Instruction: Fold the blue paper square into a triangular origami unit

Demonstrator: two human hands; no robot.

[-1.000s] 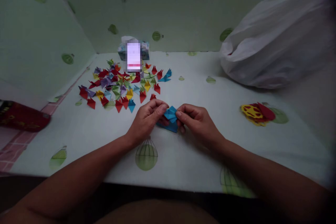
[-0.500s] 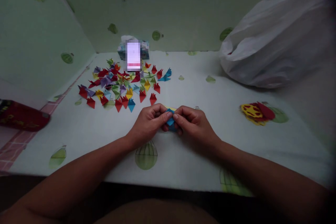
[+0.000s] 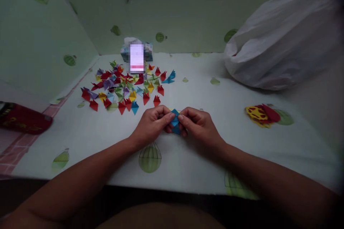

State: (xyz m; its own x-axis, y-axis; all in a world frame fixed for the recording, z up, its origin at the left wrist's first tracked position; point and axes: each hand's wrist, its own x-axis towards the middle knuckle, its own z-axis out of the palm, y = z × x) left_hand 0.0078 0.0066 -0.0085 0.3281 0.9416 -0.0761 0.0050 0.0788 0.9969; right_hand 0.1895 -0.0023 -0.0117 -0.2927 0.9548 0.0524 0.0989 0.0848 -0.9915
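Between my two hands is a small piece of blue origami paper, folded into a pointed shape. My left hand pinches its left edge, thumb on top and fingers curled behind. On the right edge, my right hand pinches in the same way. A strip of something yellow shows just behind the blue paper; I cannot tell what it is. Beyond my hands, to the left, lies a spread of small folded paper cranes in red, yellow, blue, green and purple.
A phone with a lit, blurred screen leans on a tissue box at the back. A white plastic bag bulges at the back right. Red and yellow cut-outs lie on the right; a red container rests at the left.
The thumbs have parted slightly, and more of the blue paper's top point and centre fold shows. Both hands keep their grip in nearly the same place.
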